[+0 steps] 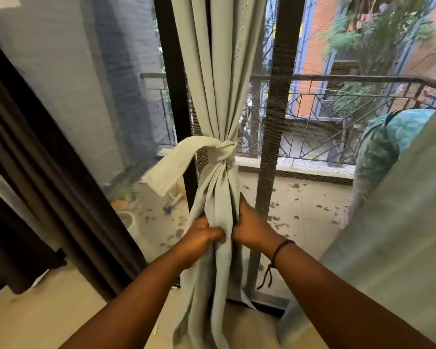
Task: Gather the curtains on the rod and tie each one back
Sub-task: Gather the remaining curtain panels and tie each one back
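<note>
A pale green curtain hangs gathered in front of the dark window frame. A matching fabric tie-back is knotted around it at mid height, and its loose end droops to the left. Below the knot, my left hand grips the curtain's lower folds from the left. My right hand holds the same bunch from the right, thumb up along the cloth. A second pale green curtain hangs ungathered at the right edge. The rod is out of view.
A dark brown curtain hangs at the left. Behind the glass lies a balcony with a metal railing, a littered floor, pots at the left and a green patterned bundle at the right. A beige floor lies underfoot.
</note>
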Demonstrator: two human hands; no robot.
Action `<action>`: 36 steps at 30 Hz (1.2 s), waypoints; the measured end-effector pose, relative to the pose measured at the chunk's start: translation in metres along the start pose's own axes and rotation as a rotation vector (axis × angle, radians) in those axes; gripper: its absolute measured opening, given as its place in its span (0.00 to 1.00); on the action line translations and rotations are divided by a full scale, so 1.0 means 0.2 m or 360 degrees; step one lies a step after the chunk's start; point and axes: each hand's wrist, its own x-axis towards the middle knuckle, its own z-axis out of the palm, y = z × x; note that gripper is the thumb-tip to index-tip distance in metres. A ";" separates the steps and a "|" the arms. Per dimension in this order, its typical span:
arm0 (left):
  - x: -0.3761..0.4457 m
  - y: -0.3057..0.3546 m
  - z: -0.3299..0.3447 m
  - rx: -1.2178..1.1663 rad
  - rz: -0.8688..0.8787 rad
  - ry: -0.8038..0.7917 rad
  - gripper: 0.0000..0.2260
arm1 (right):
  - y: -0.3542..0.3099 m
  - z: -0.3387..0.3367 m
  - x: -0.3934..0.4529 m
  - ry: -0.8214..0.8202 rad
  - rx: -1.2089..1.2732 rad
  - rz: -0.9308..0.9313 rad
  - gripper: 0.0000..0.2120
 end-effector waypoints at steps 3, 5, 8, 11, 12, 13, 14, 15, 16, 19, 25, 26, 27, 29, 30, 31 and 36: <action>-0.03 0.04 -0.20 0.0379 0.0017 0.0053 0.20 | -0.03 -0.07 0.00 0.0208 -0.0480 0.0253 0.16; -0.04 0.10 -0.39 0.0623 0.0102 0.0212 0.17 | -0.03 -0.20 -0.04 0.0447 -0.0757 0.0405 0.14; -0.03 0.19 -0.55 0.0753 0.0280 0.0406 0.10 | -0.04 -0.36 -0.06 0.0758 -0.1078 0.0251 0.12; 0.03 0.18 -0.56 0.0967 0.0323 0.0387 0.14 | -0.08 -0.30 -0.04 0.0559 -0.0930 0.0357 0.14; 0.03 0.14 -0.55 0.1054 0.0288 0.0303 0.19 | -0.08 -0.26 -0.05 0.0352 -0.0862 0.0409 0.16; 0.02 0.09 -0.53 0.1118 0.0240 0.0239 0.22 | -0.08 -0.22 -0.07 0.0102 -0.0783 0.0445 0.17; 0.02 0.05 -0.52 0.1118 0.0196 0.0211 0.23 | -0.09 -0.21 -0.08 -0.0134 -0.0700 0.0481 0.18; 0.00 0.04 -0.49 0.1019 0.0176 0.0222 0.24 | -0.10 -0.21 -0.10 -0.0326 -0.0616 0.0523 0.17; -0.01 0.06 -0.46 0.0847 0.0212 0.0280 0.25 | -0.15 -0.23 -0.11 -0.0436 -0.0495 0.0516 0.16; -0.03 0.32 -0.40 0.0111 0.0539 0.0556 0.21 | -0.36 -0.40 -0.05 -0.0093 0.0214 0.0283 0.24; -0.20 0.96 -0.12 0.0002 0.1053 0.0458 0.22 | -0.76 -0.58 0.03 0.0237 0.0938 -0.0079 0.22; -0.21 1.00 -0.09 0.0216 0.1016 0.0464 0.25 | -0.81 -0.57 0.01 0.0276 0.1000 -0.0101 0.15; -0.23 1.02 -0.07 0.0425 0.1008 0.0509 0.24 | -0.84 -0.54 -0.01 0.0370 0.0967 -0.0095 0.11; -0.23 1.04 -0.06 0.0625 0.1002 0.0669 0.16 | -0.88 -0.49 -0.03 0.0627 0.0870 -0.0038 0.11; -0.22 1.03 -0.06 0.0622 0.0978 0.0714 0.12 | -0.90 -0.47 -0.03 0.0766 0.0813 -0.0003 0.11; -0.23 1.04 -0.06 0.0605 0.0971 0.0727 0.10 | -0.91 -0.44 -0.04 0.0917 0.0729 0.0012 0.11; -0.18 1.01 -0.09 -0.0044 0.0672 0.0881 0.06 | -1.02 -0.38 -0.16 0.1177 -0.0068 -0.0060 0.18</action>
